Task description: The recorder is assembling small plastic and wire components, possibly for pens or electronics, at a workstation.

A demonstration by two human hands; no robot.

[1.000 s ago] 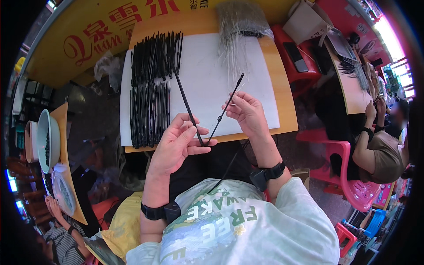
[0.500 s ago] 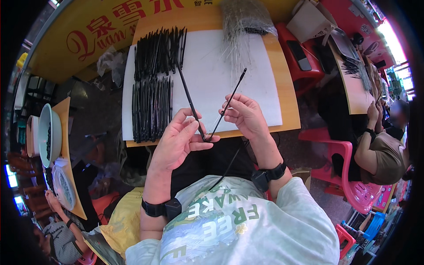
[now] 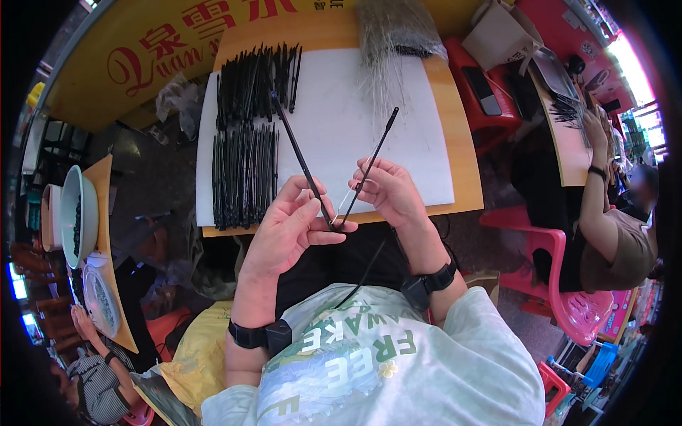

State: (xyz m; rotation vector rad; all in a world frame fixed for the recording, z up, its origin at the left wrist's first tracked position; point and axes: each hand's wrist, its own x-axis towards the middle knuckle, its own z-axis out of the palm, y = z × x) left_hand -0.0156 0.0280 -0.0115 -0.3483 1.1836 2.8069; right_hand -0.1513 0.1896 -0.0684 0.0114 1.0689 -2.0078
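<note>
My left hand (image 3: 288, 224) is closed on a long thin black rod (image 3: 295, 145), its far end pointing up and left over the white mat (image 3: 330, 78). A second black rod (image 3: 382, 138) slants up to the right from the left fingertips, so the two rods form a V. My right hand (image 3: 393, 193) pinches this second rod partway along, with a thin clear strand (image 3: 348, 204) near its fingers. Left of the hands lie two rows of similar rods, a far bundle (image 3: 249, 82) and a near bundle (image 3: 245, 174).
Thin clear strands (image 3: 383, 78) spill from a plastic bag (image 3: 405, 25) at the table's back right. A red stool (image 3: 490, 117) holding a phone (image 3: 482, 90) stands beside the table. At right a co-worker (image 3: 611, 234) sits by another table; a green basin (image 3: 87, 213) is at left.
The left rod's far end has swung slightly left. My right hand has shifted a little down and left. The co-worker at right has reached an arm farther over the other table.
</note>
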